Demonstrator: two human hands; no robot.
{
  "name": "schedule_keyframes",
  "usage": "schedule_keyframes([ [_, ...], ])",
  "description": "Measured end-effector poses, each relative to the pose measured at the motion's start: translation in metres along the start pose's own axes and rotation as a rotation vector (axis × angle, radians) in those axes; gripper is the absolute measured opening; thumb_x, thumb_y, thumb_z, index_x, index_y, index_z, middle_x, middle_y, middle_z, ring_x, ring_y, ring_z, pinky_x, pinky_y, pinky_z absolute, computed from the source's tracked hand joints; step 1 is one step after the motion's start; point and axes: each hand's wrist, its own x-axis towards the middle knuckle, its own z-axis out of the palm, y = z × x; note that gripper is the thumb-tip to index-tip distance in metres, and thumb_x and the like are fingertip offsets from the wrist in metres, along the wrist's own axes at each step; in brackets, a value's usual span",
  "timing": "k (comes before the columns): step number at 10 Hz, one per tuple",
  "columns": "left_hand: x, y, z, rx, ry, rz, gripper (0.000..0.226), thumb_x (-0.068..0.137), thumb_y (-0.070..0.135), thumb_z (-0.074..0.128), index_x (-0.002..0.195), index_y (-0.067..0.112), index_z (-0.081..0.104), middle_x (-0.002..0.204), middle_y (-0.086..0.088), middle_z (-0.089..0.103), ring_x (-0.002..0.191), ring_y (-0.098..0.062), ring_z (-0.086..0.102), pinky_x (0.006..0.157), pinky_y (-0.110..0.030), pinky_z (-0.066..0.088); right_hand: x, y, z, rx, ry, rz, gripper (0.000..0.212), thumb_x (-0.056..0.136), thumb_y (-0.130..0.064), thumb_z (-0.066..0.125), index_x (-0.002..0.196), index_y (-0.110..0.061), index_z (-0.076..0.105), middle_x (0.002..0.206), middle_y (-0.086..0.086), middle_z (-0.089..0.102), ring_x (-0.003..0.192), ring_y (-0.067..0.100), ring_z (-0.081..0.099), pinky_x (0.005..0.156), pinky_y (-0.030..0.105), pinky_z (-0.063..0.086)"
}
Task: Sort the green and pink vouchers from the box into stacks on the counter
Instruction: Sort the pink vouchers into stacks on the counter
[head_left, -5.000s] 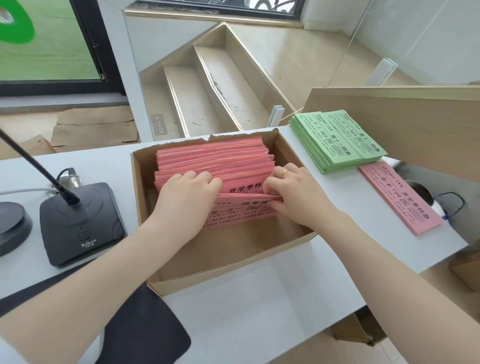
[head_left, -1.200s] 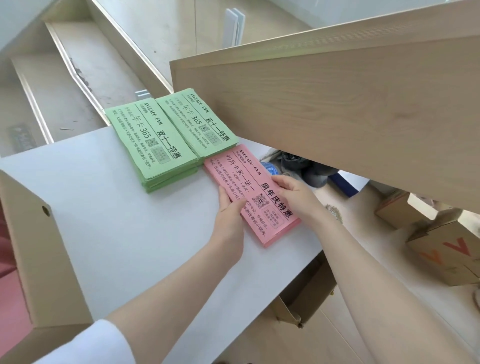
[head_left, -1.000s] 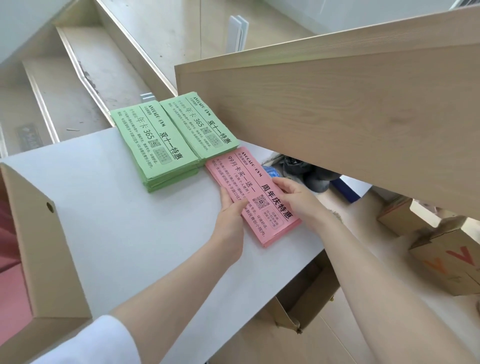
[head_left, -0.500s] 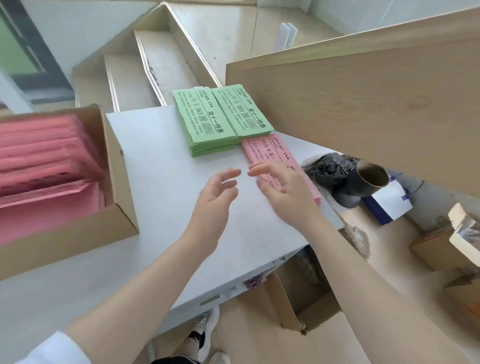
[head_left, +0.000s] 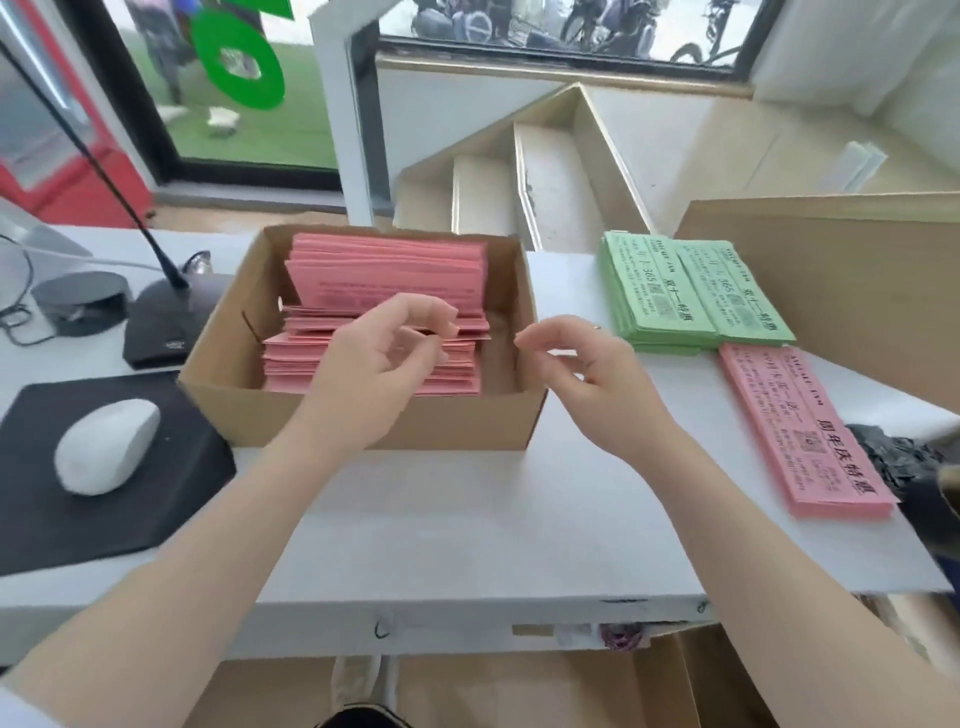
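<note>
The left hand (head_left: 374, 364) hovers over the pink vouchers (head_left: 384, 312) in the box (head_left: 363, 421), fingers loosely curled, holding nothing. The right hand (head_left: 587, 369) hangs relaxed and empty at the box's 3 o'clock. Green stacks (head_left: 685, 291) and a pink stack (head_left: 800, 426) lie on the surface (head_left: 467, 519).

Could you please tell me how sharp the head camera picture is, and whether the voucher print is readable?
Head view: soft with motion blur, most on the left hand and right hand; large print on the pink stack and green stacks is legible, small print is not; wide-angle bending tilts the counter edges; daylight is even, without harsh glare.
</note>
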Motion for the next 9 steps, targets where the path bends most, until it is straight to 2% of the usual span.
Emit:
schedule_keyframes([
  [1, 0.039, -0.025, -0.028, 0.444, -0.23, 0.128, 0.036, 0.085, 0.017, 0.065, 0.117, 0.027, 0.055, 0.111, 0.009, 0.058, 0.104, -0.008, 0.055, 0.095, -0.024, 0.044, 0.023, -0.008, 0.015, -0.111, -0.028, 0.129, 0.025, 0.092, -0.006, 0.047, 0.097, -0.026, 0.061, 0.096, -0.007, 0.063, 0.087, 0.013, 0.059, 0.074, 0.015, 0.045],
  [2, 0.07, -0.051, -0.038, 0.874, -0.611, 0.193, 0.085, 0.078, 0.046, 0.067, 0.146, 0.022, 0.021, 0.154, -0.003, 0.015, 0.142, -0.023, 0.013, 0.115, -0.035, 0.014, 0.047, -0.011, 0.033, -0.331, -0.141, 0.326, 0.028, 0.093, -0.009, 0.041, 0.111, -0.016, 0.061, 0.107, -0.007, 0.06, 0.097, 0.011, 0.055, 0.079, 0.017, 0.042],
  [3, 0.086, -0.077, -0.04, 1.152, -0.834, 0.227, 0.117, 0.072, 0.06, 0.064, 0.146, 0.019, -0.016, 0.152, -0.009, -0.028, 0.142, -0.029, -0.019, 0.114, -0.039, -0.007, 0.072, -0.009, 0.054, -0.544, -0.303, 0.534, 0.03, 0.09, -0.007, 0.037, 0.111, -0.001, 0.058, 0.114, 0.008, 0.061, 0.105, 0.026, 0.054, 0.089, 0.033, 0.044],
  [4, 0.09, -0.097, -0.04, 1.211, -0.876, 0.297, 0.128, 0.068, 0.061, 0.067, 0.143, 0.015, -0.025, 0.149, -0.011, -0.034, 0.14, -0.034, -0.022, 0.113, -0.045, -0.009, 0.093, -0.002, 0.069, -0.553, -0.386, 0.775, 0.031, 0.09, -0.008, 0.039, 0.113, 0.001, 0.058, 0.111, 0.018, 0.06, 0.091, 0.026, 0.053, 0.082, 0.032, 0.044],
  [5, 0.085, -0.107, -0.038, 1.228, -0.912, 0.381, 0.122, 0.072, 0.052, 0.067, 0.143, 0.013, -0.024, 0.152, -0.011, -0.026, 0.141, -0.038, -0.012, 0.115, -0.049, 0.0, 0.1, 0.0, 0.078, -0.536, -0.409, 0.922, 0.017, 0.092, -0.009, 0.039, 0.099, -0.005, 0.054, 0.097, 0.013, 0.051, 0.085, 0.023, 0.045, 0.071, 0.028, 0.04],
  [6, 0.084, -0.107, -0.036, 1.196, -0.957, 0.367, 0.121, 0.071, 0.05, 0.069, 0.145, 0.018, -0.02, 0.156, -0.008, -0.007, 0.139, -0.039, 0.014, 0.111, -0.045, 0.022, 0.099, -0.006, 0.082, -0.554, -0.44, 1.05, 0.01, 0.094, -0.009, 0.036, 0.091, -0.01, 0.046, 0.092, 0.008, 0.046, 0.082, 0.023, 0.043, 0.055, 0.023, 0.034],
  [7, 0.09, -0.105, -0.037, 1.153, -0.989, 0.329, 0.112, 0.071, 0.049, 0.067, 0.146, 0.026, -0.013, 0.152, -0.009, 0.009, 0.126, -0.035, 0.034, 0.094, -0.039, 0.037, 0.1, -0.004, 0.085, -0.468, -0.369, 1.189, 0.017, 0.094, -0.017, 0.039, 0.08, -0.012, 0.047, 0.076, 0.003, 0.045, 0.072, 0.021, 0.045, 0.062, 0.025, 0.037],
  [8, 0.104, -0.105, -0.046, 1.042, -0.953, 0.35, 0.092, 0.078, 0.044, 0.057, 0.147, 0.029, -0.002, 0.146, -0.003, 0.026, 0.117, -0.028, 0.044, 0.076, -0.032, 0.037, 0.103, 0.004, 0.088, -0.093, -0.183, 1.335, 0.014, 0.091, -0.018, 0.039, 0.089, -0.01, 0.05, 0.086, 0.01, 0.053, 0.076, 0.026, 0.051, 0.072, 0.032, 0.045],
  [9, 0.12, -0.107, -0.061, 0.952, -0.934, 0.353, 0.08, 0.084, 0.045, 0.048, 0.148, 0.029, 0.002, 0.145, 0.003, 0.031, 0.116, -0.023, 0.048, 0.072, -0.03, 0.04, 0.103, 0.001, 0.087, 0.224, -0.043, 1.423, 0.02, 0.093, -0.027, 0.037, 0.089, -0.012, 0.05, 0.077, 0.008, 0.054, 0.06, 0.022, 0.051, 0.055, 0.027, 0.046],
])
